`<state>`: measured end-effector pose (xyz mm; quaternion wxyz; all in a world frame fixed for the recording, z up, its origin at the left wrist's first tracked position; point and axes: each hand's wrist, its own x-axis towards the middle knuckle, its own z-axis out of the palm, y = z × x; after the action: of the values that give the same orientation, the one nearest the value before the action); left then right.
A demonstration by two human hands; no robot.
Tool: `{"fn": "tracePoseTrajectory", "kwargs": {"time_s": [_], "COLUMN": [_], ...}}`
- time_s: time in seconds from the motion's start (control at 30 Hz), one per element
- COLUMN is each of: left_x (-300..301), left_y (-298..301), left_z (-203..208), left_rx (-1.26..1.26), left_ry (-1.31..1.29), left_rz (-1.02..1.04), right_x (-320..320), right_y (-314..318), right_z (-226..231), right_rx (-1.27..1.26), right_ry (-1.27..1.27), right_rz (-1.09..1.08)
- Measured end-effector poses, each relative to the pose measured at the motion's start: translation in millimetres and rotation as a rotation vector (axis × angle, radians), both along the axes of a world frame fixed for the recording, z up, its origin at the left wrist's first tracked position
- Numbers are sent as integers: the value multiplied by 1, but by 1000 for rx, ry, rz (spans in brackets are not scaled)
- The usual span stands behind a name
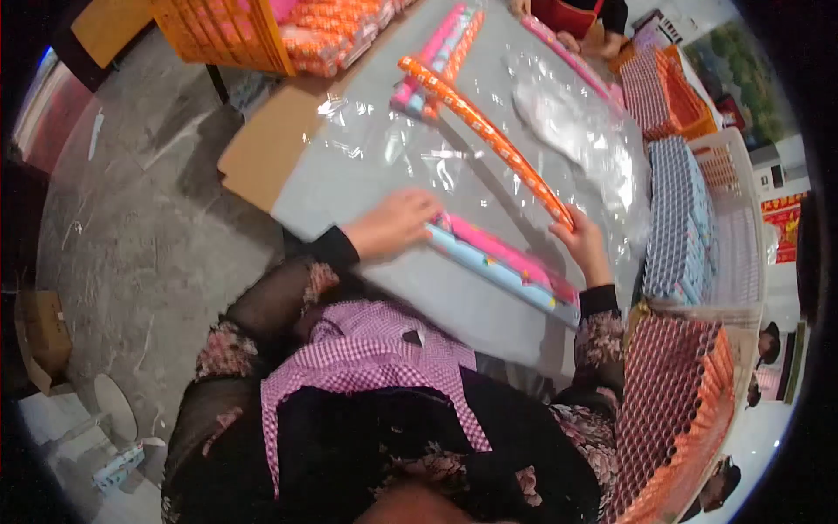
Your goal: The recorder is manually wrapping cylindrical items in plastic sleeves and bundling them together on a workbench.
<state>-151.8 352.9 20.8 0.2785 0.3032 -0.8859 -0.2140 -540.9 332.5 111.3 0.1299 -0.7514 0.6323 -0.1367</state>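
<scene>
My right hand (587, 249) is closed around the near end of a long orange patterned roll of wrapping paper (497, 140). The roll rises away to the far left, slightly bowed, over the table. Below it, a pink roll (497, 247) and a light blue roll (493, 269) lie side by side on the grey tabletop (349, 196). My left hand (397, 225) is at the left end of these two rolls; blur hides whether its fingers grip them. Farther off lies a group of pink, blue and orange rolls (436, 65).
Clear plastic film (572, 118) covers the table's far right. An orange crate (223, 35) with orange packs stands far left. White baskets (729, 218) of patterned rolls line the right side. Across the table, another person's hands (594, 44) are near a pink roll (572, 57).
</scene>
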Motion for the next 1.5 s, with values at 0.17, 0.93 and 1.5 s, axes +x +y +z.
{"fn": "tracePoseTrajectory", "kwargs": {"time_s": [0.17,0.93,1.5], "left_x": [-2,15,17], "left_y": [-14,-23,-6], "left_z": [-19,-16,16], "left_rx": [46,37,126], "left_ry": [42,-110,-163], "left_rz": [2,-85,-157], "right_x": [-52,-101,-112], "right_y": [144,231,220], "right_z": [-21,-27,-71], "right_rx": [73,358,79], "right_ry": [-301,-163,-223], "right_rz": [-64,-94,-206]}}
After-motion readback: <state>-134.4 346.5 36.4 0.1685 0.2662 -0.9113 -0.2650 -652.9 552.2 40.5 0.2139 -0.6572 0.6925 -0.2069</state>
